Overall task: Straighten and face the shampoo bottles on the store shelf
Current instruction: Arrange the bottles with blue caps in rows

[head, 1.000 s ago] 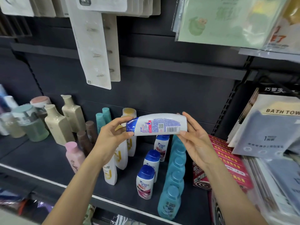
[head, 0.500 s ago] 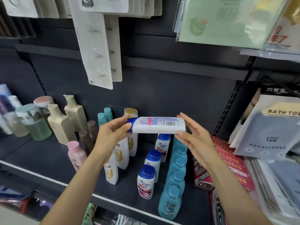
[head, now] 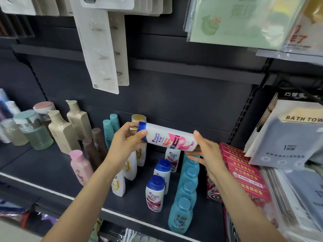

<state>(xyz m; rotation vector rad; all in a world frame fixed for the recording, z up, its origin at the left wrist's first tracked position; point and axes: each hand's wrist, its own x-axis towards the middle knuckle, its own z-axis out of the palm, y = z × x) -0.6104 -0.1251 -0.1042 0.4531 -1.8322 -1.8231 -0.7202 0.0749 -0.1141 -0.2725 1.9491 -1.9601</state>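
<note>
Held shampoo bottle (head: 168, 139): white body, dark blue cap, pink-red swirl on label. Shelf bottles (head: 154, 193) same white with blue caps, pink lower label. Teal-blue bottle row (head: 181, 215), matching teal caps. White bottles with yellow print (head: 118, 185). Beige bottles (head: 61, 131), brown bottles (head: 94, 149), pale pink bottle (head: 80, 167). Red boxes (head: 244, 177), yellow lettering. Shelf (head: 43, 165) dark grey.
</note>
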